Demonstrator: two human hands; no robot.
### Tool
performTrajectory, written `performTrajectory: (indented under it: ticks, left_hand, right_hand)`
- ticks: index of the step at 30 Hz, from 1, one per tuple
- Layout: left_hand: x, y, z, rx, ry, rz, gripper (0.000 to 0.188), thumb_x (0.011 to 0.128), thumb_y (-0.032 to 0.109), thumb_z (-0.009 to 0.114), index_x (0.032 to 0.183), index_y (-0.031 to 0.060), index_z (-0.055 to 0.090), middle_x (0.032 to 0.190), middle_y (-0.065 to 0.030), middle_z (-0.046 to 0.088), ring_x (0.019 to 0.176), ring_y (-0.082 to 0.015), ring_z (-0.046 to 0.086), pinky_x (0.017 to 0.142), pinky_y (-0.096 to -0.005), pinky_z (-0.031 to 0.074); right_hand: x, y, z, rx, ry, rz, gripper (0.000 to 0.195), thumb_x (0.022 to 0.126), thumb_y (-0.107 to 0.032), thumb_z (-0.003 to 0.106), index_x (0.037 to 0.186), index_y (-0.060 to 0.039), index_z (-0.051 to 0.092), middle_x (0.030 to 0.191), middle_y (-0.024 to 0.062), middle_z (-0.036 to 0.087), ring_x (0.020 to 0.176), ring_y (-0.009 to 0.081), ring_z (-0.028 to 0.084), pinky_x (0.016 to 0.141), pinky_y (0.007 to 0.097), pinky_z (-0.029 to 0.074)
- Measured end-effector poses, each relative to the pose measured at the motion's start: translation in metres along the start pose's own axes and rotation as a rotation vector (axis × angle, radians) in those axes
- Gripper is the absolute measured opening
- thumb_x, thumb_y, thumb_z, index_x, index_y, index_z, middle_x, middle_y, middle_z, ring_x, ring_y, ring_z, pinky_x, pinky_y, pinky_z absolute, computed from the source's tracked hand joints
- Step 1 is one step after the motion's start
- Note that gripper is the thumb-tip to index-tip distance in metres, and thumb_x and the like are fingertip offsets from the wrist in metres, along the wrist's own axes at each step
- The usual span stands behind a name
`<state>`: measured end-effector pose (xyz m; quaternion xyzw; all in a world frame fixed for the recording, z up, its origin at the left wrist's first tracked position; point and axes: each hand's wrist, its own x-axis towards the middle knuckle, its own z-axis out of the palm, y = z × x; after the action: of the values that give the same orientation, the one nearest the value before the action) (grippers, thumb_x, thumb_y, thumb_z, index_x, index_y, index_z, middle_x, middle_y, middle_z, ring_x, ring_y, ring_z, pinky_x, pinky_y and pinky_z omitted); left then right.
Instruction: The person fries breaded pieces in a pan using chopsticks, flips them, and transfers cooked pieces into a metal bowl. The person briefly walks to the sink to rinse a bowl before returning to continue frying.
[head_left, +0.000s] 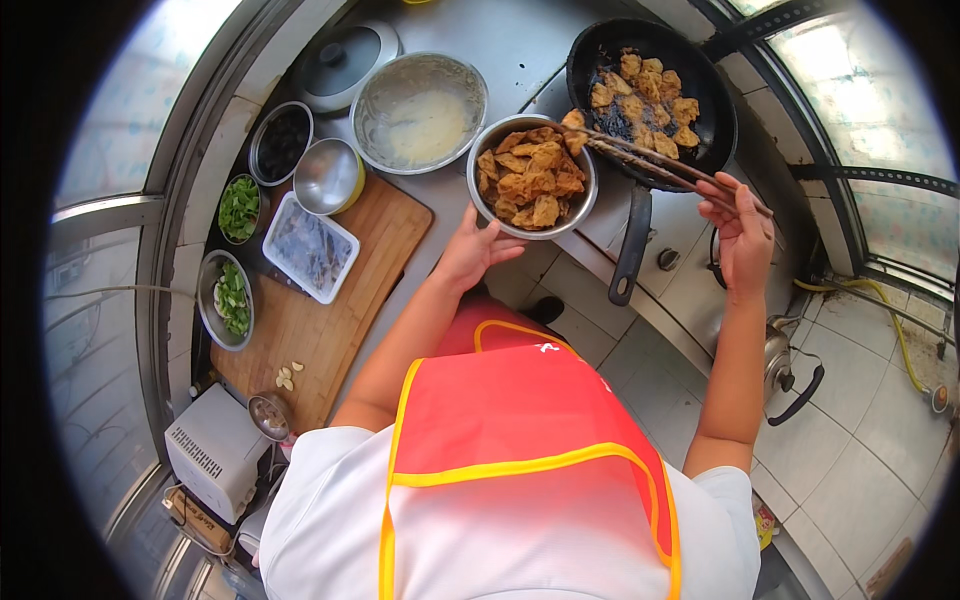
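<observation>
My left hand (480, 251) holds the near rim of a steel bowl (589, 199) heaped with browned fried pieces (536, 176). In my right hand (739, 232) is a pair of long wooden chopsticks (652, 157). Their tips grip one fried piece (574, 133) over the bowl's right rim. Just beyond, a black frying pan (720, 112) sits on the stove with several golden pieces (649, 97) frying in dark oil. The pan's handle (631, 247) points back towards me.
A batter-smeared steel basin (420, 112) stands left of the bowl. A wooden cutting board (330, 322) bears a plastic tray (311, 247), a small steel bowl (328, 176) and garlic cloves (286, 376). Bowls of chopped greens (240, 208) line the left wall. A kettle (778, 360) is at right.
</observation>
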<state>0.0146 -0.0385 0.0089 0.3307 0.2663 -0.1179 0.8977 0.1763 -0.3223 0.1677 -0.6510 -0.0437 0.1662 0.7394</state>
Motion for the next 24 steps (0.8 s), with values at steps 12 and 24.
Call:
performTrajectory:
  ticks: [12, 24]
  left_hand:
    - [-0.002, 0.004, -0.005, 0.085, 0.109, 0.023, 0.041, 0.091, 0.002, 0.036, 0.129, 0.0046, 0.019, 0.116, -0.0259, 0.050, 0.102, -0.0366, 0.058, 0.083, -0.0409, 0.052]
    - [0.009, 0.009, -0.033, 0.231, 0.128, 0.022, 0.022, 0.096, 0.012, 0.037, 0.116, 0.0018, 0.035, 0.109, -0.0180, 0.056, 0.097, -0.0283, 0.062, 0.078, -0.0335, 0.052]
  right_hand:
    - [-0.020, -0.003, 0.056, -0.303, -0.177, -0.144, 0.027, 0.095, -0.016, 0.046, 0.109, 0.0030, 0.057, 0.101, 0.0112, 0.063, 0.084, 0.0131, 0.060, 0.078, 0.0246, 0.048]
    - [0.069, 0.034, 0.038, -0.695, -0.137, -0.167, 0.025, 0.094, -0.015, 0.050, 0.112, -0.0003, 0.057, 0.103, 0.0062, 0.061, 0.077, 0.0109, 0.058, 0.074, 0.0216, 0.046]
